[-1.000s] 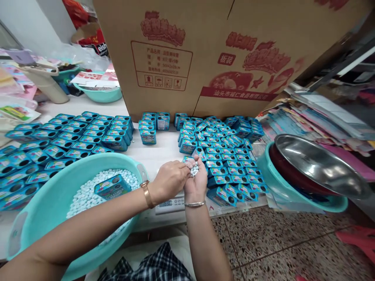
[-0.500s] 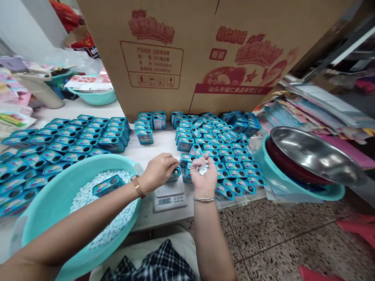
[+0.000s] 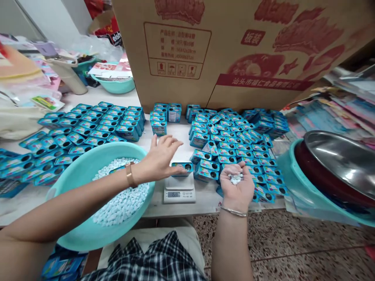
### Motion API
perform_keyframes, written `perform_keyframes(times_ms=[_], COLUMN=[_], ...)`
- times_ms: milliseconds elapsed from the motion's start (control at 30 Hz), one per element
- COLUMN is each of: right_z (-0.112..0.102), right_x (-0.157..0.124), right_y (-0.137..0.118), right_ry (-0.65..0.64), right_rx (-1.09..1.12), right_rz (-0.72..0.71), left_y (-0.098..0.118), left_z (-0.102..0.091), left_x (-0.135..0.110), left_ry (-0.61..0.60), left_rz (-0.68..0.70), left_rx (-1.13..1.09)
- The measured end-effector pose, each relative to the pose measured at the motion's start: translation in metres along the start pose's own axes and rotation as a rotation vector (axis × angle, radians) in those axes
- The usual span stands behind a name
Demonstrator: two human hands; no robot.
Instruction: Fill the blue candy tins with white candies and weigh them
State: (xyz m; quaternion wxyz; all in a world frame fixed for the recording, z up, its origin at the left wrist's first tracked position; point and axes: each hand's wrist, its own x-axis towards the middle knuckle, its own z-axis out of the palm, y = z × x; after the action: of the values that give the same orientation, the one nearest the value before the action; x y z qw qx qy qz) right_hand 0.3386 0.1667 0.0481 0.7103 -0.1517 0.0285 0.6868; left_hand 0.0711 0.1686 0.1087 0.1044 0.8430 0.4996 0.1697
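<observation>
And here we are at the weighing stage, by the look of it: one blue tin (image 3: 189, 166) sits on the small white scale (image 3: 179, 186), its dark round opening facing up. The left hand (image 3: 160, 158) hangs spread wide beside it, grasping nothing. Its thumb crosses in front of the tin, though from this angle I can't tell whether skin meets metal. Over on the other side, the right hand (image 3: 238, 186) is palm up, cupped around a little heap of pale pellets (image 3: 235, 178), cradling them off the scale. The next move, I'd judge, calls for a fine touch: pellets added or held back a few at a time, the palm kept level so nothing spills.

Now the white counter (image 3: 203, 198), and it's packed! A turquoise basin (image 3: 88, 164) holds a broad bed of loose pellets, with rows of tins (image 3: 88, 123) behind and left of it. A bigger crowd of tins (image 3: 231, 146) fills the right side. A tall cardboard box (image 3: 249, 58) walls off the back. Far right, a shiny metal bowl (image 3: 342, 156) tilts over stacked basins, above a speckled floor (image 3: 272, 238).
</observation>
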Motion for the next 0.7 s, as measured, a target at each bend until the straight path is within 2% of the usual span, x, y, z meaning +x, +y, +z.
perform_keyframes(times_ms=[133, 367, 467, 567, 700], right_z=[0.002, 0.007, 0.017, 0.029, 0.038], right_x=[-0.001, 0.006, 0.007, 0.007, 0.006], right_y=[0.0, 0.005, 0.025, 0.054, 0.085], right_ry=[0.03, 0.063, 0.086, 0.163, 0.194], right_rx=[0.005, -0.063, -0.089, -0.106, -0.118], right_rz=[0.012, -0.01, 0.003, 0.046, 0.169], left_y=[0.006, 0.009, 0.014, 0.024, 0.035], left_z=[0.021, 0.03, 0.028, 0.023, 0.021], left_x=[0.006, 0.014, 0.015, 0.019, 0.025], left_ry=[-0.12, -0.151, -0.113, -0.016, 0.033], left_rz=[0.053, 0.084, 0.067, 0.077, 0.133], left_rx=[0.06, 0.055, -0.031, -0.11, -0.052])
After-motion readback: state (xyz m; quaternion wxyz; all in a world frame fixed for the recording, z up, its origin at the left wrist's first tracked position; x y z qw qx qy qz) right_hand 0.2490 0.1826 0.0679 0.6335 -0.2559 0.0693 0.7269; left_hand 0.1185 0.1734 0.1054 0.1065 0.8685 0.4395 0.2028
